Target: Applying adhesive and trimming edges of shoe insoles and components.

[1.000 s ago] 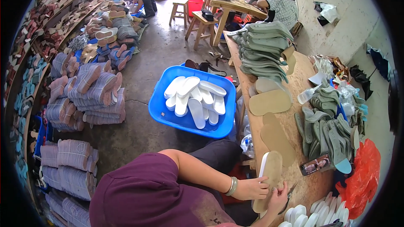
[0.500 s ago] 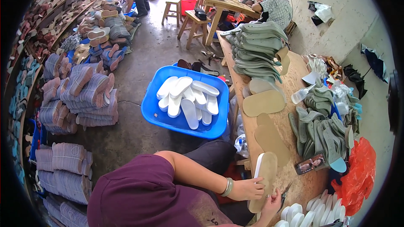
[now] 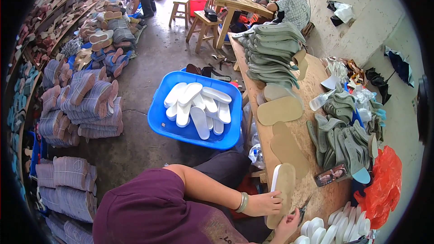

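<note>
A tan insole lies over a white shoe sole at the near edge of the wooden workbench. My left hand, with a bangle at its wrist, grips the sole's left side, fingers bent over the tan face. Close to the sole's near end, my right hand pinches the edge between thumb and fingers. Beside its fingertips lies a dark pointed hand tool, partly hidden. Farther up the bench, loose tan insoles overlap one another. White soles stand in a row right of my right hand.
A blue tub of white soles is on the floor, left of the bench. Grey-green soles pile up at the bench's far end. A phone and a red plastic bag lie rightward. Two other people work farther back.
The whole view has shifted slightly, moving the scene a little leftward. Both hands stay on the sole, and my right hand's fingers have moved slightly at its near end.
</note>
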The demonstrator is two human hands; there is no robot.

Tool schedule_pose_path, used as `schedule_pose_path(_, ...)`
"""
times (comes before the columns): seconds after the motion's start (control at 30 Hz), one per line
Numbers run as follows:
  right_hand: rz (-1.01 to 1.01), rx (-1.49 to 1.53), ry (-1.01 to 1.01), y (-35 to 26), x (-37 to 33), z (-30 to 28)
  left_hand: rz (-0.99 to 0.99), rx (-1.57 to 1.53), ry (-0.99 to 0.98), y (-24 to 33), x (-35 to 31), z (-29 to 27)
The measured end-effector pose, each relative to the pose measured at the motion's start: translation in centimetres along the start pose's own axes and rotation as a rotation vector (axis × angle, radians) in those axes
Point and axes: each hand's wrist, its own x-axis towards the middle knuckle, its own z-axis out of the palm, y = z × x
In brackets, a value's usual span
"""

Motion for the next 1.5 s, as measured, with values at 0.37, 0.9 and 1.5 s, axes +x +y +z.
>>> schedule_pose_path(0.37, 0.001, 0.057, 0.088, 2.5, 0.2, 1.6, -0.009, 0.011, -0.005, 0.1, 0.0, -0.2)
schedule_pose_path(0.9, -0.123, -0.214, 0.096, 0.1, 0.0, 1.0, -0.013, 0.021, -0.005, 0.1, -0.1, 0.0)
schedule_pose_path(1.5, 0.098, 0.224, 0.02, 5.9, 1.3, 1.5, 0.004, -0.013, 0.041, -0.2, -0.2, 0.3)
